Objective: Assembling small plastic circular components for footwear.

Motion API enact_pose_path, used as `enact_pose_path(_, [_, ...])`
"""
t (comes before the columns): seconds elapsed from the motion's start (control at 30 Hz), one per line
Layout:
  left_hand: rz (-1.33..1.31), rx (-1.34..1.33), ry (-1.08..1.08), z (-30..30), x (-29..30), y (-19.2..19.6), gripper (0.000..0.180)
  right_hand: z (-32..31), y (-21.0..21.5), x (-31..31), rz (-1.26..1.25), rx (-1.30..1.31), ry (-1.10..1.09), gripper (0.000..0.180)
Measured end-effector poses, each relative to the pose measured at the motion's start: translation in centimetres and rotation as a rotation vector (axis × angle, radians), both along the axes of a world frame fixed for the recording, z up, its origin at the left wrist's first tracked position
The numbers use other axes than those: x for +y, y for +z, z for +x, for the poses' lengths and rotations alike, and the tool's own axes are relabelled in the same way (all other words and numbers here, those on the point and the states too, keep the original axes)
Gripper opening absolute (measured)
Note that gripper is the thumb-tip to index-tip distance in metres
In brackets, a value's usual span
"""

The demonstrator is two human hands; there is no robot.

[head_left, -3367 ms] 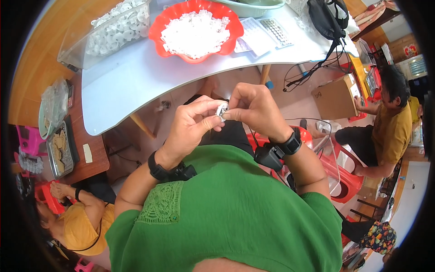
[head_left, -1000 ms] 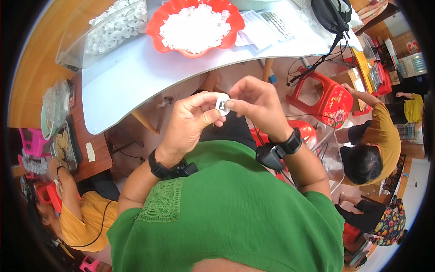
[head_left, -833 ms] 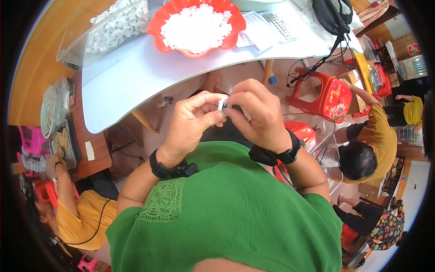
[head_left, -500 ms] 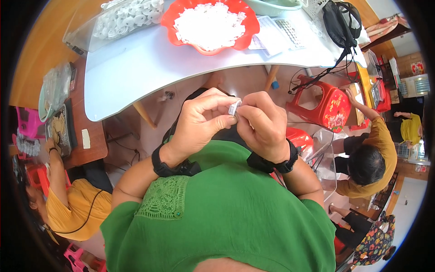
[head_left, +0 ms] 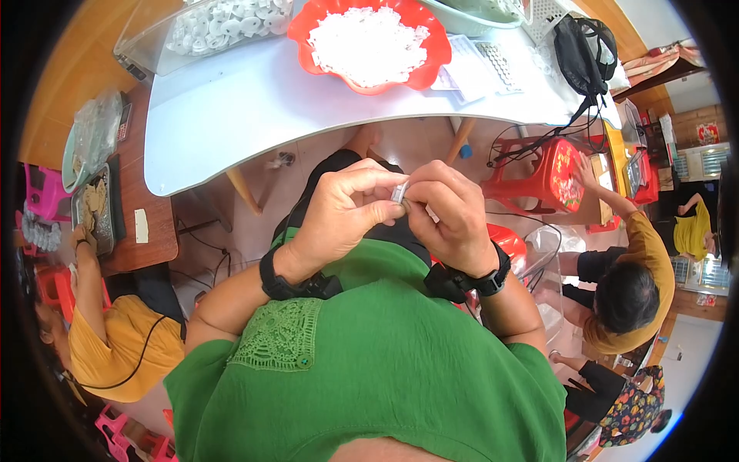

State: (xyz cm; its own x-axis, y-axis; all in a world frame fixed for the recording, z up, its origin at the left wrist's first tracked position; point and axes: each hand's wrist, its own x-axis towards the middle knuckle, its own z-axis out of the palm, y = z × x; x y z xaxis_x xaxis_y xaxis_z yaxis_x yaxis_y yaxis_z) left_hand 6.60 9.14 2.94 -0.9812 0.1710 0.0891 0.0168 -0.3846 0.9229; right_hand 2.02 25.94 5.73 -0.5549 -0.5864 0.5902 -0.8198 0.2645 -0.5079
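Note:
A small white plastic-looking part (head_left: 399, 192) is pinched between the thumb and fingers of my left hand (head_left: 336, 209), in front of my green top. My right hand (head_left: 454, 213) meets it from the other side, its thumb and fingertips closed at the part's edge. Whether the right fingertips hold a second small piece is hidden. Both hands are in the air, short of the table's near edge. Beyond them a red scalloped bowl (head_left: 305, 55) holds a heap of small white pieces (head_left: 367, 46).
The pale table (head_left: 223, 123) bears a clear bin (head_left: 165, 58) of white round parts, a black bag (head_left: 583, 58) and a pale green basin (head_left: 469, 17). A red stool (head_left: 550, 177) stands at right. People in yellow sit on both sides; a brown table (head_left: 146, 192) is at left.
My right fingers have shifted slightly and now press closer over the white part. The part stays in my left pinch. The whole view has shifted slightly.

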Motion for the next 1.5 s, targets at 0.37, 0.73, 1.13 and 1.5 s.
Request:
enact_pose_path(0.37, [0.265, -0.126, 0.007, -2.5, -4.5, -0.9, 0.031, -7.2, 4.7, -1.4, 0.135, -0.471, -0.134, 0.011])
enact_pose_path(0.73, [0.469, -0.083, 0.087, -5.0, -9.8, -1.7, 0.030, -20.6, 4.9, -8.4, 0.533, -0.214, 0.122, 0.007])
enact_pose_path(1.13, [0.520, -0.163, 0.109, -5.4, -11.0, -2.7, 0.038, -23.1, 1.5, -13.1, 0.794, -0.036, 0.029, 0.017])
enact_pose_path(1.5, [0.547, -0.155, 0.092, -3.9, -10.4, -2.7, 0.035, -22.7, 3.5, -11.2, 0.657, -0.220, 0.125, 0.011])
